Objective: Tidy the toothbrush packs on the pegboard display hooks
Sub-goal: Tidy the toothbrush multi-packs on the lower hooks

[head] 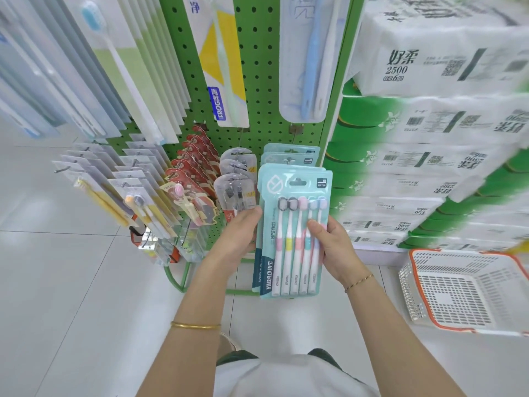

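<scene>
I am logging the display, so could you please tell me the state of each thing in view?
Held packs, stacked, upright, front facing out.
Left hand, grips the held packs' left edge.
Right hand, grips their right edge, thumb on front.
Hooked teal packs, hanging behind.
Red packs, hanging in a row.
Basket, on the floor.

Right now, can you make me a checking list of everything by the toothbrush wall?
Surface: green pegboard, its hooks crowded with hanging packs.
Job's things: teal toothbrush packs, a stack of five-brush cards, held in front of the hanging teal packs.
Clutter: nothing seen.
Hands: left hand grips the stack's left edge; right hand grips its right side, thumb on the front.
Cables: nothing seen.
Surroundings: red packs hang to the left; tissue bundles are stacked to the right; a white-and-orange basket sits on the tiled floor.
</scene>
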The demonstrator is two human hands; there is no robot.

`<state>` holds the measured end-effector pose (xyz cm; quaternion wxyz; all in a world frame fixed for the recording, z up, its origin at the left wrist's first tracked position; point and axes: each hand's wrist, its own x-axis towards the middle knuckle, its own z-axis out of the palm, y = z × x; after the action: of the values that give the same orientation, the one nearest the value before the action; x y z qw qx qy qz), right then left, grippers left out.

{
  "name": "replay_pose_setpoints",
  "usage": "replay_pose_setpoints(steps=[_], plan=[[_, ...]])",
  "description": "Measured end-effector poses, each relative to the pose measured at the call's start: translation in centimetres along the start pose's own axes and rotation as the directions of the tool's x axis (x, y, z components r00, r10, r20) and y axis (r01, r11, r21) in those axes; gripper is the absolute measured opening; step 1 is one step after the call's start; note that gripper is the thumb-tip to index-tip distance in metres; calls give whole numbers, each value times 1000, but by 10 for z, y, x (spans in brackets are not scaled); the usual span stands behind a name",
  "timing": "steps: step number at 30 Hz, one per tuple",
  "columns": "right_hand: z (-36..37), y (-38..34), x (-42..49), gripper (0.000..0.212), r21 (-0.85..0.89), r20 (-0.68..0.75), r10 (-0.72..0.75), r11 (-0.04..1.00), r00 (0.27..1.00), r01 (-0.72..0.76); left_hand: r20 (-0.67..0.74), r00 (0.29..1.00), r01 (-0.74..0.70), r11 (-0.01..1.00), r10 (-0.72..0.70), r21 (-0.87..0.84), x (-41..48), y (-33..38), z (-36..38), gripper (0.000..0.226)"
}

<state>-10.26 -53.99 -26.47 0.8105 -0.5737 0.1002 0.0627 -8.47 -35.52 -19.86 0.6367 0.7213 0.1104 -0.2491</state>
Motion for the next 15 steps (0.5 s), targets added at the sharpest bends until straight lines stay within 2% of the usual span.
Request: replay_pose_setpoints(steps=[4, 7, 9, 12, 15], plan=[[5, -11, -4, 13, 43, -24, -39, 998, 999, 40, 77, 996, -45, 995, 52, -85, -2, 4, 5, 32], [8, -13, -4, 15, 13, -100, -93, 995, 991, 95, 43, 995, -89, 991, 94, -96, -5, 5, 4, 27], [8, -11, -3, 23, -34, -166, -142, 990, 976, 138, -21, 991, -134, 990, 133, -42, -8, 6, 4, 27], [6, -9, -4, 29, -44, -233, -176, 984, 956, 171, -208, 956, -198, 978, 208, 70, -16, 16, 1, 30], [1, -6, -3, 12, 2, -219, -140, 990, 966, 144, -383, 849, -326, 932, 363, 159, -24, 29, -11, 33]])
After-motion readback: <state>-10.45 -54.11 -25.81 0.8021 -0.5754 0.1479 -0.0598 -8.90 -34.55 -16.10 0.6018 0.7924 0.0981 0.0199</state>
